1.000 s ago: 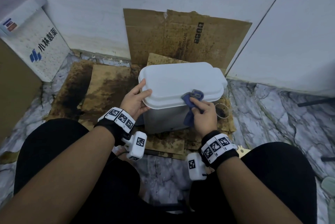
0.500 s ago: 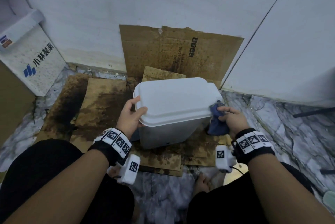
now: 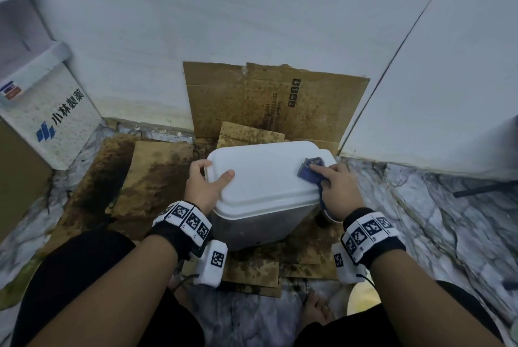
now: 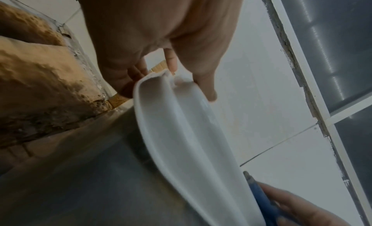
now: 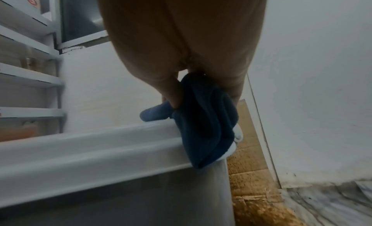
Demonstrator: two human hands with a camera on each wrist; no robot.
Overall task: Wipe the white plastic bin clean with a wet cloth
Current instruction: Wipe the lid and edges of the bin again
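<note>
Between the hands, white bin [image 3: 266,181], left hand [image 3: 204,186] gripping its lid edge, right hand [image 3: 337,192] pressing blue cloth [image 3: 309,170] on top

The white plastic bin [image 3: 263,178] stands on flattened brown cardboard sheets [image 3: 157,167] on the marble floor [image 3: 437,223], against the wall corner; a printed white carton [image 3: 53,111] sits far left.

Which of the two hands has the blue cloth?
The right hand has it, pressing the blue cloth onto the far right corner of the white bin's lid. The left hand holds no cloth; it only grips the lid's left edge.
</note>
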